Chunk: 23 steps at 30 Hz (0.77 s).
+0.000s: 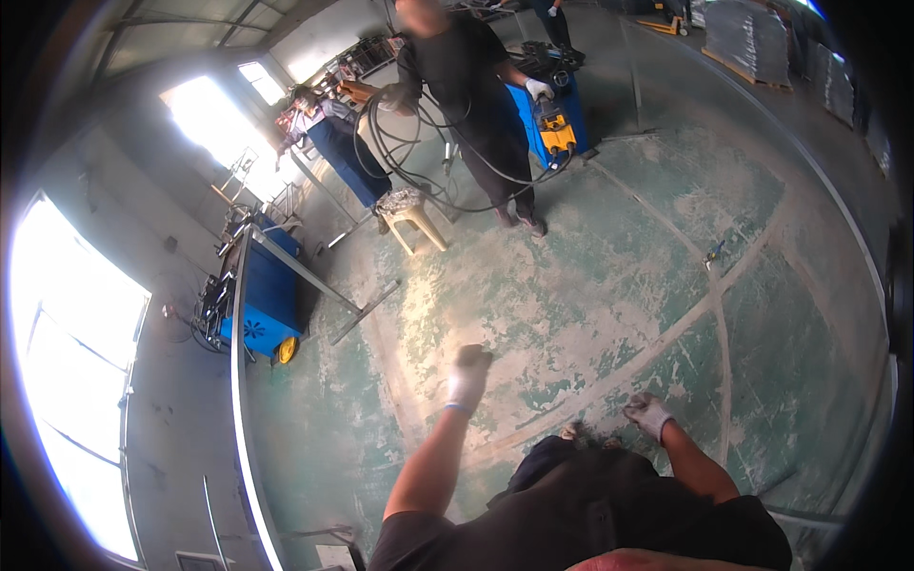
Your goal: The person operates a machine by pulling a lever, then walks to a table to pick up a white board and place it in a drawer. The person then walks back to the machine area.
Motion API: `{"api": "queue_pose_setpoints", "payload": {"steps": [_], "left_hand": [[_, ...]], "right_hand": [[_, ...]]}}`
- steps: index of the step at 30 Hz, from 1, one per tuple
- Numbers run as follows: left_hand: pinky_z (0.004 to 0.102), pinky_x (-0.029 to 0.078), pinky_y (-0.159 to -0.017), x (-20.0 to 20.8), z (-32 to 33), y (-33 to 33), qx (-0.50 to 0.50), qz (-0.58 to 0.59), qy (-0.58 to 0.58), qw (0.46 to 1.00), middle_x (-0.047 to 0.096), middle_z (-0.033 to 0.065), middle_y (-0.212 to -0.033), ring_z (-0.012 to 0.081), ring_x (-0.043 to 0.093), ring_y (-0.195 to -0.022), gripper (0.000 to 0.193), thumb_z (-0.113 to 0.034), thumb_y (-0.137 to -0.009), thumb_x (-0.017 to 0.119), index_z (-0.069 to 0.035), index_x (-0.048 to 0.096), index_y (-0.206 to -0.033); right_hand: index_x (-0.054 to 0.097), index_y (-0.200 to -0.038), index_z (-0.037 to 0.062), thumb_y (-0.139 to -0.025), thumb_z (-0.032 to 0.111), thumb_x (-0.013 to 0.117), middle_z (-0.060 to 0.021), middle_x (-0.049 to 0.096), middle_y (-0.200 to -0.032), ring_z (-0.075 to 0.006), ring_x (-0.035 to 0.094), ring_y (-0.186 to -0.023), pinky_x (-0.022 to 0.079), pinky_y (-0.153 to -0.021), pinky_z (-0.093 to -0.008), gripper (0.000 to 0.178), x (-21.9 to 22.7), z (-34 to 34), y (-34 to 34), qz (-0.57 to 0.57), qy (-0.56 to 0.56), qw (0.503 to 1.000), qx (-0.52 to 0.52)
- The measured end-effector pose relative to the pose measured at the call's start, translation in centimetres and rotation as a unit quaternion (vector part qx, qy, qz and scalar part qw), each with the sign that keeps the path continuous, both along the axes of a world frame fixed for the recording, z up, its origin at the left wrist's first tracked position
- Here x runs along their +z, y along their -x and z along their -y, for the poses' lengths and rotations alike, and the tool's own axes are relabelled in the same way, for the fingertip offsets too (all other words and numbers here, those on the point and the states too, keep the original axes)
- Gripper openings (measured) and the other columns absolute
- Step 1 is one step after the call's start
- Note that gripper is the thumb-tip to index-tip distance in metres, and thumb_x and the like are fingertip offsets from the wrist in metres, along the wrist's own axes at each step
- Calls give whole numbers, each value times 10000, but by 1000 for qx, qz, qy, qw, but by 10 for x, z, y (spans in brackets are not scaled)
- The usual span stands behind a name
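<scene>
My left hand [468, 377], in a whitish glove darkened at the fingers, is raised in front of me over the floor. Its fingers are curled closed, and no object shows in them. Lower and to the right, my right hand [648, 415] wears a similar soiled glove, its fingers bent in and nothing visible in them. Neither hand touches anything. Ahead stands a person [466, 90] in dark clothes with coiled black cables [390, 143] over one arm. That person's other gloved hand grips a yellow-and-black portable machine [557, 133].
Worn green floor [552, 295] stretches ahead, with a small blue-and-yellow object [714, 255] lying on it. A beige stool [411, 221] stands near a second person [343, 152]. Metal frames [305, 271] and a blue cabinet [262, 319] line the left. Wrapped pallets [747, 43] stand far right.
</scene>
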State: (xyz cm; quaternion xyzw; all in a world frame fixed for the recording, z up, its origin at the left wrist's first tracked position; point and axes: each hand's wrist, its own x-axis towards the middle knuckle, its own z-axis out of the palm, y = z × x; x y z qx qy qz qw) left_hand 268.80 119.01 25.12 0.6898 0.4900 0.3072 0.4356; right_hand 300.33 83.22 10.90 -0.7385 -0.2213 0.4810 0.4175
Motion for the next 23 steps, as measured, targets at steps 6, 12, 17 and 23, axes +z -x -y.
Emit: {"api": "queue_pose_setpoints", "payload": {"steps": [6,12,17,23], "left_hand": [[369,558,-977,79,-75,44,156,66,-57,984,781,143,-1151,216,717,-1092,337,-254,-1031,773,13,721,-1231],[371,534,-1030,122,-168,70,138,113,-158,971,742,144,-1264,232,689,-1159,453,-290,-1043,787,44,651,-1316],[360,525,-968,131,-234,83,96,153,-161,970,734,96,-1156,206,664,-1040,456,-382,-1086,711,16,660,-1304],[314,504,-965,116,-220,67,-168,222,55,959,708,57,-1232,151,630,-1068,636,-501,-1082,698,-58,576,-1522]], "right_hand": [[662,-1276,44,-978,196,801,-60,722,-949,-166,662,-712,552,-581,-347,363,18,78,29,-127,6,971,-204],[679,-1183,61,-955,168,748,-45,665,-836,-167,644,-656,521,-527,-343,261,13,115,103,-58,43,934,-349],[682,-995,37,-947,145,714,-64,650,-803,-184,630,-629,510,-530,-333,122,13,106,213,-95,13,884,-458],[667,-1300,-6,-974,167,726,-98,692,-902,-221,682,-709,555,-579,-348,374,41,90,318,-80,36,882,-462]]}}
